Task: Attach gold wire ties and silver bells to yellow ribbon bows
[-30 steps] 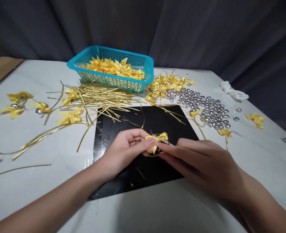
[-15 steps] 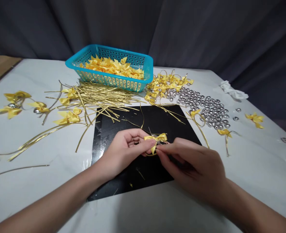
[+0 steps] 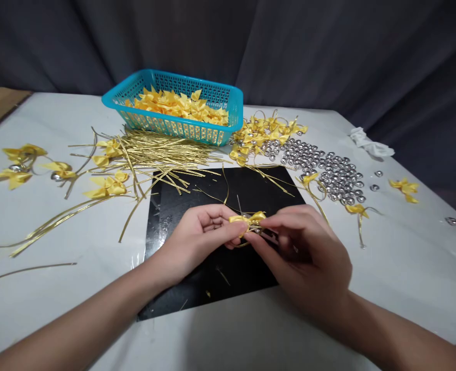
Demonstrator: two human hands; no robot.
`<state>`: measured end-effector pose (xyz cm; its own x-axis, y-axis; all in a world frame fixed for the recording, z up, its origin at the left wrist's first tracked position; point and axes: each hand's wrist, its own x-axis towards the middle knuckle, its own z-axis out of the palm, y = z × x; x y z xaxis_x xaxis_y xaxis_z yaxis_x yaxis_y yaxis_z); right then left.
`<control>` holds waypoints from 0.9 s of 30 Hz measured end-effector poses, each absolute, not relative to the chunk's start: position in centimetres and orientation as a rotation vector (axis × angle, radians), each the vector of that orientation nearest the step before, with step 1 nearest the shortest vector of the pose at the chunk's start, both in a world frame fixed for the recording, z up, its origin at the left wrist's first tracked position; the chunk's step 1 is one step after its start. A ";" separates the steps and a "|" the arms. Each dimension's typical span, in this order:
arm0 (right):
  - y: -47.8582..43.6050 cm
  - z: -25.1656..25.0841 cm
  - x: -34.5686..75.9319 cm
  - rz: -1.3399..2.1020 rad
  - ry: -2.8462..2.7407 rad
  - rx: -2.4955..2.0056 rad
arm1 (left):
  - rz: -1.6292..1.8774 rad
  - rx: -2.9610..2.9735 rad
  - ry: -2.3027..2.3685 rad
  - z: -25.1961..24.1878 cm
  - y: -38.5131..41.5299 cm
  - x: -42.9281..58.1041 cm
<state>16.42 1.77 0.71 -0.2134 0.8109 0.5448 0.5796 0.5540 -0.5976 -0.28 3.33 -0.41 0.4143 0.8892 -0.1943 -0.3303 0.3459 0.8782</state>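
small yellow satin ribbon bow [image 3: 248, 219] with a thin gold wire loop hanging under it, held just above the black square mat [image 3: 181, 288], near the mat's middle. pinched at its left end between thumb and forefinger of the left hand [image 3: 202, 234], other fingers loosely curled. nipped at its right side by the closed fingertips of the right hand [image 3: 308, 252]. beyond the mat, a heap of gold wire ties [image 3: 154, 154], then a teal plastic basket [image 3: 173, 129] full of yellow bows. to the right, a spread of silver metal beads [image 3: 328, 167] on the white table [image 3: 57, 232].

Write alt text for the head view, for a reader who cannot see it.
The left hand and right hand pinch a yellow bow over a black mat. Behind lie gold ties, silver beads and a blue basket of bows.
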 end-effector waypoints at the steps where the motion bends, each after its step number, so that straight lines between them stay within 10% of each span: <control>1: 1.9 0.7 16.5 0.312 -1.891 -1.123 | 0.900 0.875 0.762 -0.5 3.4 -0.3; 17: 4.5 2.4 17.5 1.511 -1.779 -1.075 | 0.696 1.032 0.823 -0.2 3.2 -0.2; 27: 4.2 2.4 17.0 1.455 -1.715 -1.192 | 0.679 1.129 0.879 0.0 3.0 0.1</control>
<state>17.05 4.17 2.41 -0.4269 0.8974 -0.1111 0.2559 0.0020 -0.9667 0.11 2.98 -0.02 0.5016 0.8296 -0.2451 -0.0282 0.2989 0.9539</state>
